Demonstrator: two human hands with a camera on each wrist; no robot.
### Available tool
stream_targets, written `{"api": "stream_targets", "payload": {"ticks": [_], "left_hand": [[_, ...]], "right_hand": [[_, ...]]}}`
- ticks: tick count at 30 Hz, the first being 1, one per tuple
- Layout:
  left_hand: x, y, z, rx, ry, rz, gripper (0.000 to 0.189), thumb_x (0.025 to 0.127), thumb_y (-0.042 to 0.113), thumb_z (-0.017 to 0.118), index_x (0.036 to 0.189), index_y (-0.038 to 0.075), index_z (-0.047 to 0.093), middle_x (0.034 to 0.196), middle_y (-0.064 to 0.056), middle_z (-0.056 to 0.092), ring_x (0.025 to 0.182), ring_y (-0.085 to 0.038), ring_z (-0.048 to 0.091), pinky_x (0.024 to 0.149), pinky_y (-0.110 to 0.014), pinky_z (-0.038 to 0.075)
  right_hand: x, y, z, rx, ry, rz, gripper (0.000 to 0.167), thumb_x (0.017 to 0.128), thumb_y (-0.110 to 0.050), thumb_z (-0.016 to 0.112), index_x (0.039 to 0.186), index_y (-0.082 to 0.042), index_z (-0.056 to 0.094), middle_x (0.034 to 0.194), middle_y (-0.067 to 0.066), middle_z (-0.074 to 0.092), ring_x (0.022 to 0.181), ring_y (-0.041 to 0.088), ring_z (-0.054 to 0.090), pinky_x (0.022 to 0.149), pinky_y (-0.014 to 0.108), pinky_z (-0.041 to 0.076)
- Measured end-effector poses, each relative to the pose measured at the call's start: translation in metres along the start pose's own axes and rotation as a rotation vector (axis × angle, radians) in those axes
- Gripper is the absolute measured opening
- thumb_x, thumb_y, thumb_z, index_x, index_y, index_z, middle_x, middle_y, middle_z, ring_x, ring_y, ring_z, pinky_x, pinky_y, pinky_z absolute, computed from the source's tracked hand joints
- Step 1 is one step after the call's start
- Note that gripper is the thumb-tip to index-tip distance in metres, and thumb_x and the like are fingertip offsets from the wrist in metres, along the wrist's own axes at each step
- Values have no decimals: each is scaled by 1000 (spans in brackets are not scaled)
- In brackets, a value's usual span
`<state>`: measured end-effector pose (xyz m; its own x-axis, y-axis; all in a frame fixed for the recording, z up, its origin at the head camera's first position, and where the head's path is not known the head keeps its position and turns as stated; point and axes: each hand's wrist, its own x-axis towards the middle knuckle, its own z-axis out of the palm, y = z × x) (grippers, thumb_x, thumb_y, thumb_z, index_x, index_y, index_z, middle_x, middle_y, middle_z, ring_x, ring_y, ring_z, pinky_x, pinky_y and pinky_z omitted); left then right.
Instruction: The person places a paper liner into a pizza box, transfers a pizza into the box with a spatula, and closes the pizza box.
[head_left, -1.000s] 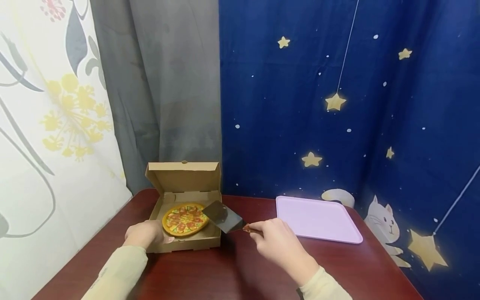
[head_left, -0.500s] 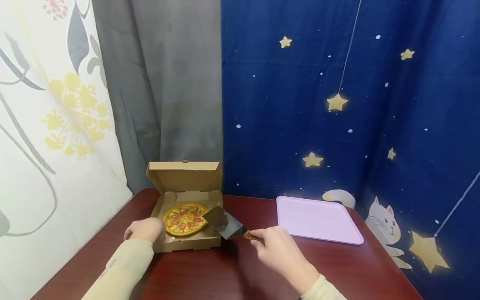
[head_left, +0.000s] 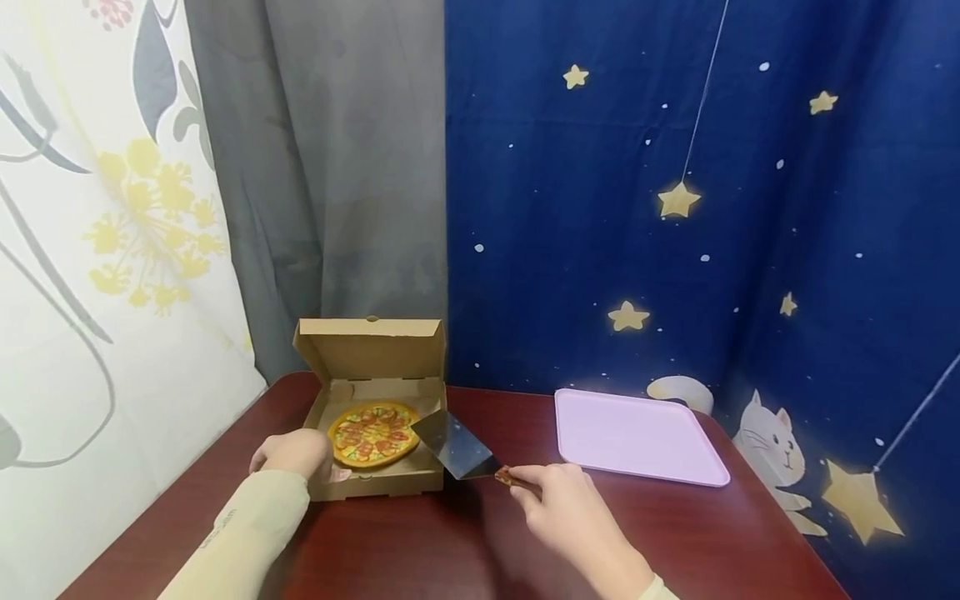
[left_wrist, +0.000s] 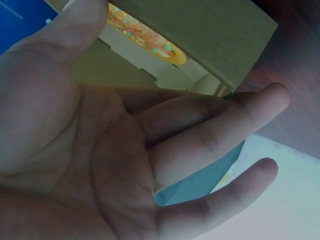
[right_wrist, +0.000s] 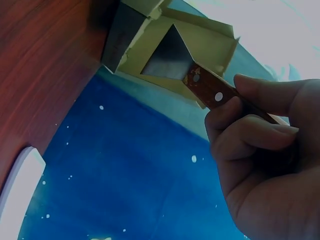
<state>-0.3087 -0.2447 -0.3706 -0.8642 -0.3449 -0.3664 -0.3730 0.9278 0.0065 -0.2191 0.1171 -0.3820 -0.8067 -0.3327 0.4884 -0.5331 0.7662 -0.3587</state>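
And there you are, right hand (head_left: 557,502) wrapped firmly round the handle of the spatula (head_left: 457,447), its blade pointing away to the left of that grip. The tip overhangs the right wall of the box (head_left: 397,485) and sits right at the near edge of vision's meeting with the pizza (head_left: 373,435); touching or just above, I can't tell. The pizza lies in the box, beyond your right grip to the left, and just right of your left hand (head_left: 291,454). That left hand has its fingers fairly straight against the box's near left corner, steadying rather than clenching, by my reading.

Now, for clean work: lower the wrist, flatten the blade, and clear that cardboard wall before you slide under the crust. Press lightly with the left, or the box may skid. The tray (head_left: 637,437) sits ahead and right of your right grip.

Writing? Small dark lettering on your left sleeve (head_left: 240,533), too blurred to read. No brand legible on spatula, box or tray.
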Motion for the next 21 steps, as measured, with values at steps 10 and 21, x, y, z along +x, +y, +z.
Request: {"api": "stream_targets", "payload": {"ticks": [10, 21], "left_hand": [[2, -1, 12, -12, 22, 6, 69, 86, 44, 85, 124, -11, 67, 134, -30, 64, 121, -50, 61, 104, -59, 55], [6, 0, 7, -1, 20, -9, 93, 81, 59, 87, 130, -15, 61, 141, -31, 60, 128, -50, 59, 108, -58, 54]], "right_hand": [[-12, -1, -9, 40, 45, 233, 24, 92, -16, 81, 114, -25, 84, 101, -10, 83, 89, 5, 72, 75, 30, 58], [-18, 11, -16, 24, 136, 294, 23, 92, -14, 81, 114, -22, 84, 103, -1, 84, 101, 19, 79, 86, 43, 62]]}}
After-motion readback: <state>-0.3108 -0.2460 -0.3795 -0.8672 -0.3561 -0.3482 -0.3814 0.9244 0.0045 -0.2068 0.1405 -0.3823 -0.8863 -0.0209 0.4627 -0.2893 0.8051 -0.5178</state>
